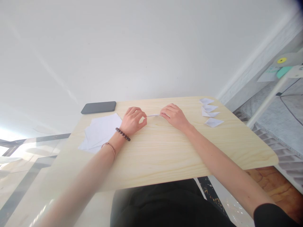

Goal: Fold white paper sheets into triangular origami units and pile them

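At the left of the frame, on the light wooden desk (165,154), we see a loose stack of white sheets (100,132). A dark phone (98,107) lies flat just behind it, toward the wall. Just right of the stack is our left hand (133,121), with a beaded bracelet (122,134) and a thin bangle (109,146) on the wrist. Its fingers are curled in, thumb and forefinger closed on the left end of a narrow folded paper (153,115).

The paper spans the small gap between the two hands at the middle of the frame, low over the desk. We cannot tell whether it touches the wood. Our right hand (174,116) has its fingers bent over the paper's right end and pinches it as well. At the upper right of the desk, well apart from the hands, four small folded pieces (210,112) lie in a loose column.

We judge the step in hand to be setting a crease along this strip. To do it well, we would hold both ends level and lightly taut so the edges line up. Then we would press the strip onto the desk and run a fingertip along the fold from end to end, not squeeze one spot. A loose grip could let the layers slip askew.
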A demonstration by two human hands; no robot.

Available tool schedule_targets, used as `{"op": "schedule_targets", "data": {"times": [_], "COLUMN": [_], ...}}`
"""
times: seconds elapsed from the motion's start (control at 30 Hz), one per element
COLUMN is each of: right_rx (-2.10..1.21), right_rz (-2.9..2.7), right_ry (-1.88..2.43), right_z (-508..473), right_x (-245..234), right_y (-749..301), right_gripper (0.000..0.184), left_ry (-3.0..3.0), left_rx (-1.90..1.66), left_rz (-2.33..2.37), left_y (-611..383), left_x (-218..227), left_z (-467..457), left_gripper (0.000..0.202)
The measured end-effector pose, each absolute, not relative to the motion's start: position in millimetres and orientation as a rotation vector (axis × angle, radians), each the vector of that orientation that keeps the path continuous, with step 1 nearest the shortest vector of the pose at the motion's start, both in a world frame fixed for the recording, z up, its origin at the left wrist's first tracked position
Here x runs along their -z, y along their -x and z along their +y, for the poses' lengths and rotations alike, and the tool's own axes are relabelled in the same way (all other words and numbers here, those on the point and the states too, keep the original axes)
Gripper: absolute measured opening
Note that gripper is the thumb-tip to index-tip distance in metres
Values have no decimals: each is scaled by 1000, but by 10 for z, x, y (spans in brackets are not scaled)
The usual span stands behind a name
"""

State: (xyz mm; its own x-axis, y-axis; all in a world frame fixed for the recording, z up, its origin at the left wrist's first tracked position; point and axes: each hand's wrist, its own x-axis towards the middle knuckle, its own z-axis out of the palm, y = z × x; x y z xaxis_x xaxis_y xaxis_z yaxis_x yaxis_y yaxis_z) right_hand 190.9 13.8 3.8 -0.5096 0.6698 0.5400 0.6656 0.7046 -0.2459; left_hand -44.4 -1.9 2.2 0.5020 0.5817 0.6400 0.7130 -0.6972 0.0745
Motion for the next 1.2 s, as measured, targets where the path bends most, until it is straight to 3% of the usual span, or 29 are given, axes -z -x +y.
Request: {"op": "schedule_targets", "data": {"times": [0.13, 0.63, 1.03, 1.2], "right_rx": [5, 167, 135, 174], "right_rz": [-2347, -2374, -2228, -2333], "right_ry": [985, 806, 912, 880], "right_z": [95, 26, 182, 89], "right_x": [-48, -59, -23, -35], "right_y": [-1826, -1683, -1989, -1808], "right_gripper": [22, 21, 18, 18], "left_ry": [2554, 2590, 2552, 2577], "left_rx": [966, 1038, 1022, 1027], "left_rz": [-1188, -924, -1084, -1114], "left_y": [380, 352, 484, 389], "left_x": [-55, -33, -20, -50], "left_z": [-77, -46, 11, -60], "left_gripper": [16, 7, 6, 15]}}
